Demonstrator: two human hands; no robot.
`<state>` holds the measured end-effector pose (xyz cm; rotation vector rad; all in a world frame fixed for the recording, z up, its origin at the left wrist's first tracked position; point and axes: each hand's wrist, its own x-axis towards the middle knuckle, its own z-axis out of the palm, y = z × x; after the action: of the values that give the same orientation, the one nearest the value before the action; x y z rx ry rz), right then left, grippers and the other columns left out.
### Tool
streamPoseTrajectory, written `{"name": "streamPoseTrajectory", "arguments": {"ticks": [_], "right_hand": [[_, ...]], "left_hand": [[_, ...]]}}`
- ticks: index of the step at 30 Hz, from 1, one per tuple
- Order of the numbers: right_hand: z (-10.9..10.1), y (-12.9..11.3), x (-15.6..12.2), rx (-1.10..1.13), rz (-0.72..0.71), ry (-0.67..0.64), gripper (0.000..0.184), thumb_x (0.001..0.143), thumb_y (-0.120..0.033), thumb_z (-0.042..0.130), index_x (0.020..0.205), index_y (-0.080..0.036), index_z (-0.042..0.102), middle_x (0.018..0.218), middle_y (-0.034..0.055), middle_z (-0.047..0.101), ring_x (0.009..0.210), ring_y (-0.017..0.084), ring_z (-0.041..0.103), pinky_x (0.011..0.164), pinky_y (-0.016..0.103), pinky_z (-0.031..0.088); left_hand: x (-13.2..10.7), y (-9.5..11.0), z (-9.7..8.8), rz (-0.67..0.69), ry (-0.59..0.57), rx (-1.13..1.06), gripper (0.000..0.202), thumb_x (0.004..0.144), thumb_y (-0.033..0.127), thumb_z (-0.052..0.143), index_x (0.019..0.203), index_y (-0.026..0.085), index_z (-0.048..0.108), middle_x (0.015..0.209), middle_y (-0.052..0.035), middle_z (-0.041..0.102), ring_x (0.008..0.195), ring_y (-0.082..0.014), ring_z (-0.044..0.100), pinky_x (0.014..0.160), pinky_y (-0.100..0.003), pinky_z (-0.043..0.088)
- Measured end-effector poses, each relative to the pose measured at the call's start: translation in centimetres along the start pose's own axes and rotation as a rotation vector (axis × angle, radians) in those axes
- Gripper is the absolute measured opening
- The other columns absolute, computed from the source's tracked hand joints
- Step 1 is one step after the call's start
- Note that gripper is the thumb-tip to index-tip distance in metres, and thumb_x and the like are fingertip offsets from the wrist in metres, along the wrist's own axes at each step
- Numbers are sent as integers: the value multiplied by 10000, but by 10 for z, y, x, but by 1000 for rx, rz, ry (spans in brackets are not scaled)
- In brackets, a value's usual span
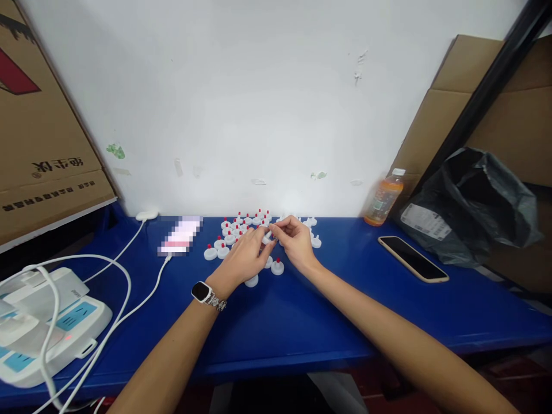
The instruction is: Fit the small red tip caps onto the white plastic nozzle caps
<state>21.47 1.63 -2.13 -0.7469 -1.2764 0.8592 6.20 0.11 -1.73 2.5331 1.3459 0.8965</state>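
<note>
My left hand (245, 257), with a watch (200, 291) on its wrist, is closed around a white nozzle cap (267, 237). My right hand (296, 246) meets it from the right, thumb and forefinger pinched together at the cap's tip. Whatever lies between those fingertips is too small to make out. Left of and behind the hands stand several white caps with red tips (210, 253). One red-tipped cap (277, 267) sits just in front. To the right are white caps without visible red tips (316, 242), partly hidden by my right hand.
The blue table (293, 328) meets a white wall. At right are a phone (413, 259), a bottle of orange drink (384, 198) and a black plastic bag (466, 213). A power strip (88, 315) with white cables lies left, beside a cardboard box (52, 126). A blurred-out device (180, 236) is plugged in.
</note>
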Motion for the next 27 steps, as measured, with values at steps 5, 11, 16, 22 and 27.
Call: {"name": "streamPoseTrajectory", "arguments": {"ticks": [5,11,16,22,27], "right_hand": [[2,-2,-2,-15,-56,9,197,766,-356,740,837,-223,613,745,-4,640,665,145,600,625,285,492],[6,-3,-6,-13,-57,53,183,775,-346,732,893,-212,691,820,32,699,770,176,647,750,331,520],[6,-1,-6,42,-45,103,210,732,-351,792,758,-205,644,732,0,654,699,150,607,699,302,503],[10,-1,-11,21,1,57,268,754,-443,768,726,-200,657,704,8,653,657,146,583,653,292,494],[13,4,-3,-5,53,36,370,739,-568,731,776,-211,642,729,17,670,671,161,601,644,296,510]], "left_hand": [[0,2,-1,22,6,37,304,1006,387,395,1169,170,532,958,-95,593,927,-268,579,809,-427,485],[0,0,1,30,32,-12,328,1003,374,407,1233,167,516,1012,-105,594,969,-268,581,869,-448,489],[1,-1,1,26,54,-35,332,1004,382,417,1250,181,516,1016,-100,598,972,-261,580,893,-457,490],[1,0,-4,44,30,-17,252,1009,343,389,1137,172,523,1049,-114,586,1017,-265,573,897,-444,489],[2,-4,-2,21,58,-18,288,1004,363,401,1197,179,510,1076,-120,599,1010,-267,585,889,-444,494]]}}
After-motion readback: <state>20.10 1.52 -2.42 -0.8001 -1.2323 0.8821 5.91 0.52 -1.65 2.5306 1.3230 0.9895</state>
